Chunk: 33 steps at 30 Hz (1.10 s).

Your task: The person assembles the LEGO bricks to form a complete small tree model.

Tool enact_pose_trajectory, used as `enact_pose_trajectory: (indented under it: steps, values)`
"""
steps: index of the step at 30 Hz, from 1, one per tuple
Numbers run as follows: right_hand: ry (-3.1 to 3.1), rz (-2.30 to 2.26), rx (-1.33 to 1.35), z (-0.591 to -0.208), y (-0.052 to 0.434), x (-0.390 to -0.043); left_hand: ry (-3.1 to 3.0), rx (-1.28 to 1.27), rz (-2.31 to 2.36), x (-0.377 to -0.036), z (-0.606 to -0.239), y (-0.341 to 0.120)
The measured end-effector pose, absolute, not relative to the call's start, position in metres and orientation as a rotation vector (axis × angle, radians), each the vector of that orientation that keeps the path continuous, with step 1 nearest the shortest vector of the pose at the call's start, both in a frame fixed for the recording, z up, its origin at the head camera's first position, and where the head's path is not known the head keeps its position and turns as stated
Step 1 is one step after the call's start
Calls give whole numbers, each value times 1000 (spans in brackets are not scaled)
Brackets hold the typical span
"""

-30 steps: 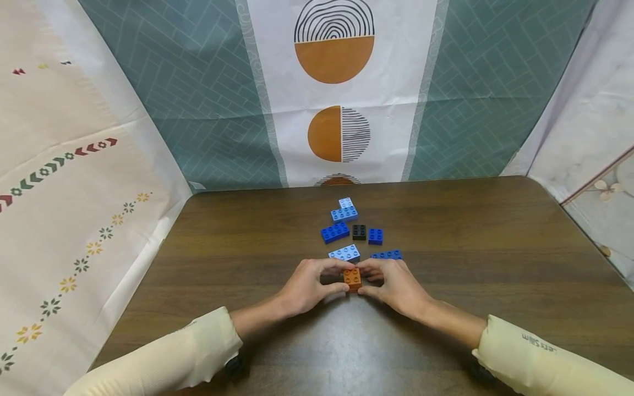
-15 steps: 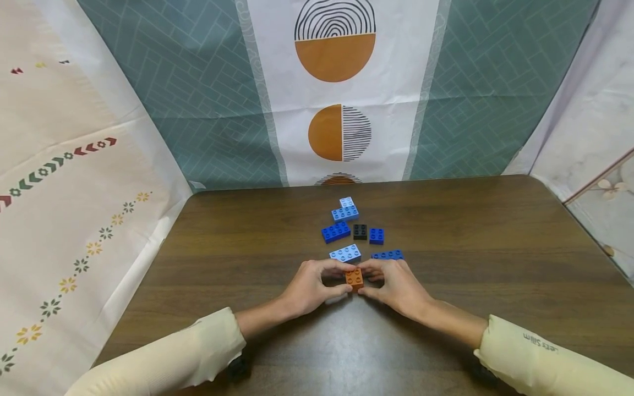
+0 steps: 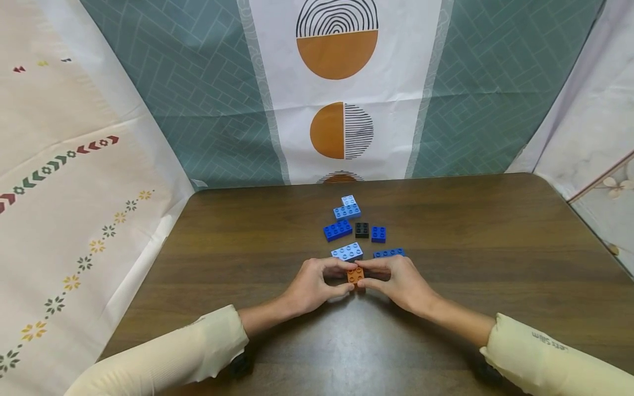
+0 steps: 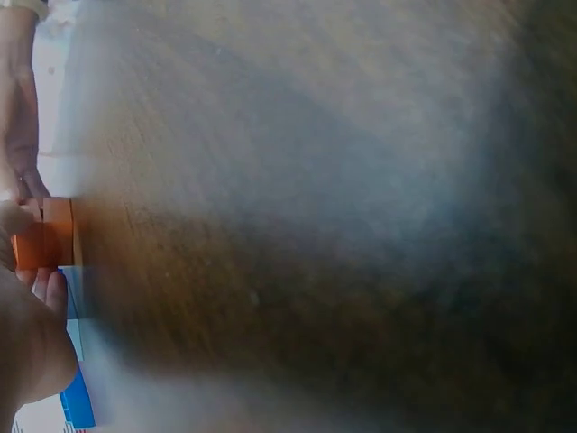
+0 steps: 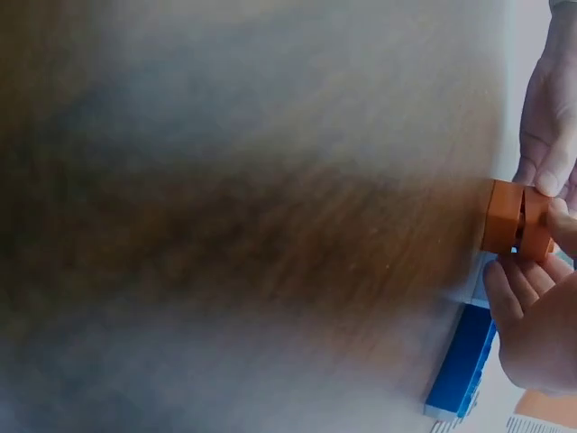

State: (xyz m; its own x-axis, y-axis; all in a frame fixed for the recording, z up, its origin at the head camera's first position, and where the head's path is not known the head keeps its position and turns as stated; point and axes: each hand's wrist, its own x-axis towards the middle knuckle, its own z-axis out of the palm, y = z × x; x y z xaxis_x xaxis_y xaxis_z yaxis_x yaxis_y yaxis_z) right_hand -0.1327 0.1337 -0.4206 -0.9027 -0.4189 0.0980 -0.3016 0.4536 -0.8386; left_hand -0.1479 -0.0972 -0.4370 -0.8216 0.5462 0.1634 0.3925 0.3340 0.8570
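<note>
Two orange toy building bricks sit one above the other near the middle of the table. The upper orange brick [image 3: 355,275] shows its studs in the head view. A thin uneven gap separates it from the lower orange brick [image 5: 502,216] in the right wrist view, so it sits slightly tilted. From the left, my left hand [image 3: 308,286] pinches the upper brick between thumb and fingers. My right hand [image 3: 405,283] pinches the opposite side, its thumb [image 5: 563,225] on the upper brick. Fingertips of both hands nearly meet behind the bricks.
Just beyond the hands lie a light blue brick [image 3: 346,251] and a dark blue brick [image 3: 388,253]. Farther back are a blue brick [image 3: 338,230], a black brick [image 3: 362,230], a small blue brick [image 3: 378,234], a mid-blue brick [image 3: 346,212] and a pale blue brick [image 3: 348,201].
The right hand's fingers have shifted slightly around the orange bricks; its other fingers show less behind them. Both hands stay on the bricks. The head view has shifted a little.
</note>
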Motion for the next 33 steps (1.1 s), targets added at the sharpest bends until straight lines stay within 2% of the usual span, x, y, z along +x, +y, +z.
enact_pose_trajectory:
  steps: [17, 33]
  values:
    - [2553, -1522, -687, -427, 132, -133, 2356, 784, 1558, -149, -437, -100]
    - [2531, -1512, -712, -425, 134, -137, 2405, 830, 1521, -150, -438, -97]
